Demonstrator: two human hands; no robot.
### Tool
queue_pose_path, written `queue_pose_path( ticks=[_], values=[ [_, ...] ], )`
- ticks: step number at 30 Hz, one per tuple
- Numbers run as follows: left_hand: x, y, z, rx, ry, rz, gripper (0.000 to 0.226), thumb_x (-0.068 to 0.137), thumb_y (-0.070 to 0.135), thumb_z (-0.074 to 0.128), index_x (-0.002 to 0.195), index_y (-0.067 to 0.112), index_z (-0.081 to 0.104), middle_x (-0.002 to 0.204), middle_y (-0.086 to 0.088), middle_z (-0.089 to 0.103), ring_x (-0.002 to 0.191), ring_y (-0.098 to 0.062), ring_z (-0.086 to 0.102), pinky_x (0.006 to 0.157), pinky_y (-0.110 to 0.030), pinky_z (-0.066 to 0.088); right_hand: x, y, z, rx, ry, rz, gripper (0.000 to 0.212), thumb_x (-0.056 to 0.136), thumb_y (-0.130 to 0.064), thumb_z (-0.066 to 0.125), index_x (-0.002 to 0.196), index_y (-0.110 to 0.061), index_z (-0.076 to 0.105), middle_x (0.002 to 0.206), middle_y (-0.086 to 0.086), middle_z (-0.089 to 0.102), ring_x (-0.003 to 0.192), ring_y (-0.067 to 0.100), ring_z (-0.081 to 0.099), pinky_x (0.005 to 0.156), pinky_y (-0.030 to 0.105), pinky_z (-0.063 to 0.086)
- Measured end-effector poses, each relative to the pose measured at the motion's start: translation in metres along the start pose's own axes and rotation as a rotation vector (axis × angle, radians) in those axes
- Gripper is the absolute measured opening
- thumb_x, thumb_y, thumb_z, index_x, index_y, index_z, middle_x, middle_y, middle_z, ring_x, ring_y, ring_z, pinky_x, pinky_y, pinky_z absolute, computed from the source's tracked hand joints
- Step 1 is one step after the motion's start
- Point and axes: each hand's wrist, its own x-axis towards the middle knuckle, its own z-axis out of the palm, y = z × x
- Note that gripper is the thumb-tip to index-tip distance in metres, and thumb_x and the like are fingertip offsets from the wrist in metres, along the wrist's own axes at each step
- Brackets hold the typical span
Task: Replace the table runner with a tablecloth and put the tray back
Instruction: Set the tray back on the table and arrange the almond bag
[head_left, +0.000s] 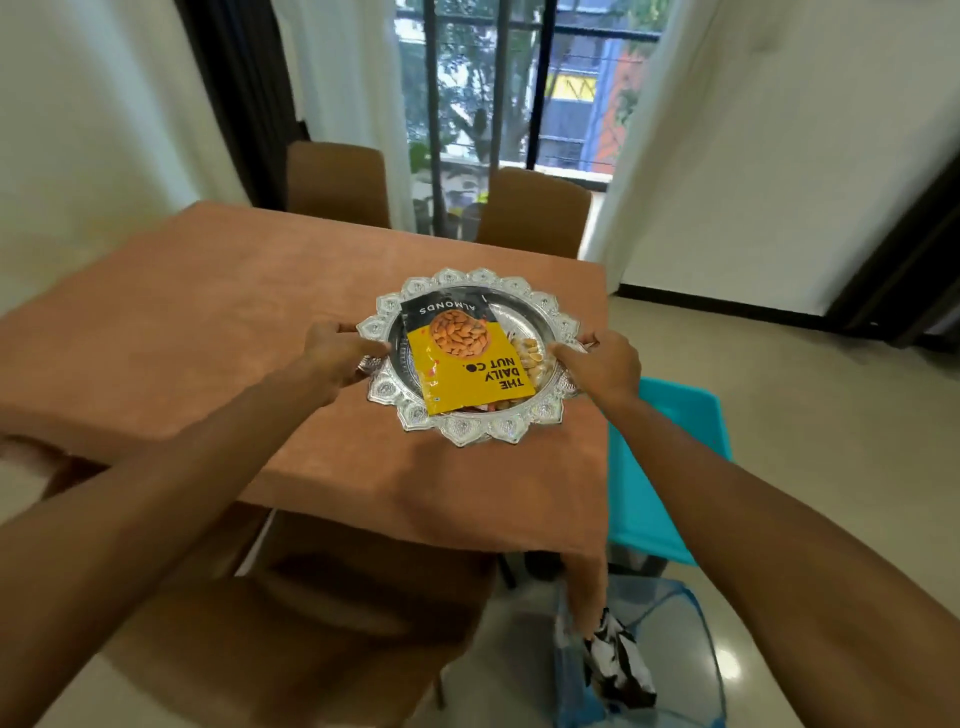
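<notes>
A round silver tray (470, 435) with a scalloped, embossed rim is held over the right side of the table. My left hand (332, 358) grips its left rim and my right hand (602, 364) grips its right rim. In the tray lies a yellow and black almond packet (467, 374), with a few loose nuts (535, 356) beside it. A brown tablecloth (218, 332) covers the whole tabletop and hangs over the near edge. I cannot tell whether the tray touches the cloth.
Two brown chairs (337, 182) stand at the far side before a window with white curtains. Another brown chair (363, 597) is tucked in at the near side. A turquoise stool (670, 467) stands right of the table, with a blue mesh basket (691, 649) holding black-and-white fabric (618, 665) below it.
</notes>
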Motion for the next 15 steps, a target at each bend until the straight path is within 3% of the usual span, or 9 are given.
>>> queue_pose_path(
  ticks=[4,6,10,13,15],
  values=[
    [0.012,-0.005,-0.104,-0.007,0.058,0.008,0.044,0.075,-0.003,0.081,0.108,0.012,0.056,0.093,-0.004,0.066,0.074,-0.014,0.063,0.055,-0.027,0.050,-0.031,-0.060,0.077,-0.037,-0.080,-0.009,0.046,0.073,-0.058,0.080,0.096,-0.019,0.072,0.091,-0.001,0.071,0.085,0.020,0.065,0.072,0.033,0.049],
    [0.020,-0.007,-0.154,-0.006,0.079,0.007,0.044,0.075,-0.003,0.081,0.107,0.012,0.056,0.095,-0.005,0.066,0.078,-0.016,0.063,0.059,-0.028,0.051,-0.049,-0.093,0.115,-0.047,-0.103,-0.024,0.041,0.075,-0.057,0.079,0.090,-0.019,0.069,0.084,-0.002,0.070,0.082,0.022,0.066,0.067,0.031,0.044],
    [0.031,-0.014,-0.228,0.012,0.105,0.011,0.037,0.077,-0.001,0.081,0.100,0.014,0.057,0.097,-0.006,0.066,0.086,-0.020,0.064,0.064,-0.029,0.052,-0.081,-0.138,0.170,-0.036,-0.133,-0.032,0.034,0.076,-0.053,0.079,0.077,-0.023,0.064,0.069,-0.006,0.069,0.060,0.012,0.068,0.061,0.034,0.053],
    [0.042,-0.011,-0.277,0.029,0.113,0.019,0.048,0.078,0.001,0.082,0.118,0.008,0.056,0.107,-0.009,0.066,0.091,-0.021,0.064,0.064,-0.029,0.052,-0.097,-0.168,0.207,-0.017,-0.119,-0.056,0.036,0.077,-0.052,0.079,0.066,-0.028,0.055,0.051,-0.015,0.058,0.043,-0.006,0.058,0.050,0.027,0.036],
    [0.053,-0.010,-0.302,0.059,0.122,0.018,0.050,0.077,0.003,0.083,0.118,0.008,0.054,0.108,-0.009,0.064,0.092,-0.022,0.063,0.064,-0.030,0.052,-0.102,-0.182,0.229,-0.028,-0.120,-0.079,0.037,0.078,-0.051,0.079,0.064,-0.031,0.052,0.048,-0.018,0.053,0.043,-0.010,0.055,0.049,0.024,0.030]
  ],
)
